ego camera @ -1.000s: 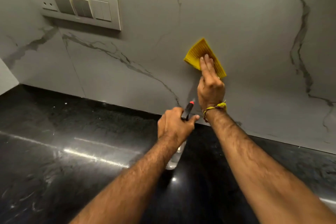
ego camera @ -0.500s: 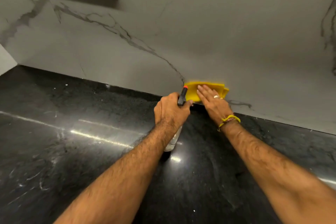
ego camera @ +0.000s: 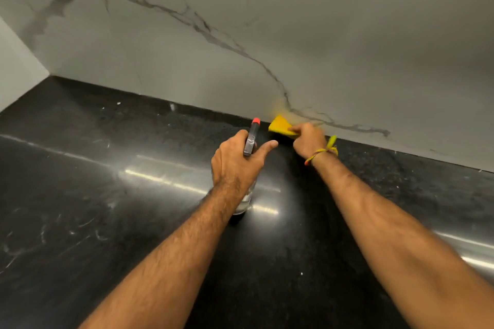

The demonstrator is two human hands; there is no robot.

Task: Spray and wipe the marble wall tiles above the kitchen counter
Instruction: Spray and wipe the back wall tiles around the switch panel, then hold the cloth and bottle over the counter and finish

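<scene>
- Yellow cloth (ego camera: 280, 127) sits low at the foot of the marble wall tiles (ego camera: 334, 43), right where they meet the black counter (ego camera: 107, 195); it looks blurred, so I judge it is mid-wipe along the bottom edge.
- Right hand (ego camera: 308, 141) has its fingers curled round the cloth, bunching it, probably to work the seam.
- Left hand (ego camera: 238, 165) grips the spray bottle (ego camera: 251, 139) by the neck, thumb sticking out, red nozzle aimed at the wall, apparently kept ready for the next squirt.
- Bottle base hangs just above or on the counter; I cannot tell which.
</scene>
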